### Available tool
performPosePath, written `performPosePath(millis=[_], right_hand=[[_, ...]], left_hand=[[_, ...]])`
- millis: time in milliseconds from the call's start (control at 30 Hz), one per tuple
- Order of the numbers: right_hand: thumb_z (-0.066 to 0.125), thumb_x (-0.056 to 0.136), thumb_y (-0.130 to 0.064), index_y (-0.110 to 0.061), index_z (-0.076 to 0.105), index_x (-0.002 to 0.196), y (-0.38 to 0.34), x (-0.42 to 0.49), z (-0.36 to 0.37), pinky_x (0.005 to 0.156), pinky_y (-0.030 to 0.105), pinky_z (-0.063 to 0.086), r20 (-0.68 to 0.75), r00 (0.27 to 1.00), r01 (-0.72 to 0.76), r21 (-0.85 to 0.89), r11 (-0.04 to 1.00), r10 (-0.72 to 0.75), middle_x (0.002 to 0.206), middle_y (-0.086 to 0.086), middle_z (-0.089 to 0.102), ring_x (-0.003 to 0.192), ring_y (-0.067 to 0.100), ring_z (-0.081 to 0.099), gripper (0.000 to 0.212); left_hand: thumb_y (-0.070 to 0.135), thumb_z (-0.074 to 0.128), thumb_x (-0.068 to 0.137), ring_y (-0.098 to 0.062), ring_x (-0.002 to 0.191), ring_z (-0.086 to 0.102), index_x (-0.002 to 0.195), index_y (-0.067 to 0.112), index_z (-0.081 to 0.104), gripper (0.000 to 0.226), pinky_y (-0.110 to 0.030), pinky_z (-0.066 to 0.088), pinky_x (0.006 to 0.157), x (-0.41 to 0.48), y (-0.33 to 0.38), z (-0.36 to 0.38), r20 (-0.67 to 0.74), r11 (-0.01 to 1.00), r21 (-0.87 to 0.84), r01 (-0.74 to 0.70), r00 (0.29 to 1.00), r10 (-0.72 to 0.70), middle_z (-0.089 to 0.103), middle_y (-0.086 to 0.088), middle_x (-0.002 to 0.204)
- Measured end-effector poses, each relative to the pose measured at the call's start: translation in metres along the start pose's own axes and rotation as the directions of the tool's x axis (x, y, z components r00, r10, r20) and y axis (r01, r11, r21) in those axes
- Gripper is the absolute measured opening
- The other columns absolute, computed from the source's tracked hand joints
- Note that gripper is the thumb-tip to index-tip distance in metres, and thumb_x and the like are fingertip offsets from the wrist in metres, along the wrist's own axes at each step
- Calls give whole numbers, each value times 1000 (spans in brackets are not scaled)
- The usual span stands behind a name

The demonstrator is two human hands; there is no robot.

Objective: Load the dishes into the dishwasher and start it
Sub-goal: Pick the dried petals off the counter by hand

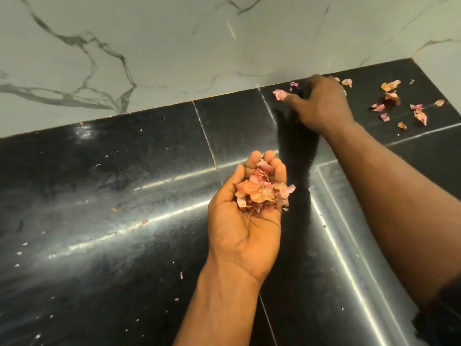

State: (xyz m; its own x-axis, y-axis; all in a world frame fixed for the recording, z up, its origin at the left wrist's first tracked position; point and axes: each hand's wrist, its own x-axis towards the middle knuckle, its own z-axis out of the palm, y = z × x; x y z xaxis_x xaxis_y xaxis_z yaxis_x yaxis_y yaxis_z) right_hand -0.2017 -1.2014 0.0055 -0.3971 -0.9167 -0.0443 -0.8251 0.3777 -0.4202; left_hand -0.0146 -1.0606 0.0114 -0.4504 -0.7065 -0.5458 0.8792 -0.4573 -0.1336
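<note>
No dishes and no dishwasher are in view. My left hand (245,221) is palm up over the black countertop (124,196), cupped round a heap of pink-orange onion peels (262,191). My right hand (321,103) reaches to the back of the counter by the wall, palm down, thumb stretched out to the left. It rests on the counter among loose peels; its fingertips are hidden behind the hand. One peel (279,94) lies just beyond the thumb.
Several more loose peels (391,96) lie scattered on the counter to the right of my right hand. A marble-patterned wall (174,46) rises behind the counter. A steel sink rim (349,258) runs along the lower right. Small crumbs dot the countertop.
</note>
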Motion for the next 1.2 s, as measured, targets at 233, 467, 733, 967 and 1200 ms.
performPosePath(millis=[233, 467, 733, 967, 1200], right_hand=[[63, 94, -12, -16, 77, 102, -27, -18, 30, 81, 38, 55, -77, 942, 308, -196, 931, -328, 106, 11, 69, 95, 30, 66, 17], [71, 86, -9, -26, 80, 84, -2, -87, -15, 75, 26, 59, 44, 993, 110, 88, 990, -114, 77, -3, 73, 77, 13, 71, 19], [68, 77, 4, -11, 81, 92, -43, -220, -35, 91, 13, 49, -56, 951, 304, 350, 886, -304, 95, 6, 78, 97, 13, 67, 25], [73, 90, -25, -28, 79, 92, -7, -186, -60, 81, 26, 58, -58, 992, 128, 432, 893, -115, 81, -13, 75, 79, 2, 72, 7], [62, 97, -38, -26, 69, 118, 15, -180, -26, 79, 27, 45, 240, 966, -78, -78, 994, 95, 118, 4, 57, 93, 23, 62, 25]], left_hand=[[16, 49, 99, -32, 102, 70, 96, -5, 74, 32, -42, 58, 90, -4, 12, -5, -3, 999, 25, -40, 999, 41, 70, -23, 111], [13, 49, 100, -30, 117, 64, 98, -7, 71, 30, -44, 55, 95, -2, 12, -13, -5, 999, -6, -51, 999, 51, 68, -23, 114], [21, 45, 103, -21, 107, 65, 109, 6, 68, 28, -34, 47, 107, 1, -13, -21, 10, 994, 73, 83, 996, -84, 69, -12, 111], [13, 47, 99, -29, 96, 68, 97, -4, 71, 29, -40, 56, 93, -10, -3, -21, -6, 999, -43, 17, 1000, -17, 70, -20, 102], [14, 42, 105, -31, 93, 67, 98, -8, 66, 33, -41, 55, 94, -22, 30, -24, 29, 995, -53, -81, 996, 83, 71, -21, 89]])
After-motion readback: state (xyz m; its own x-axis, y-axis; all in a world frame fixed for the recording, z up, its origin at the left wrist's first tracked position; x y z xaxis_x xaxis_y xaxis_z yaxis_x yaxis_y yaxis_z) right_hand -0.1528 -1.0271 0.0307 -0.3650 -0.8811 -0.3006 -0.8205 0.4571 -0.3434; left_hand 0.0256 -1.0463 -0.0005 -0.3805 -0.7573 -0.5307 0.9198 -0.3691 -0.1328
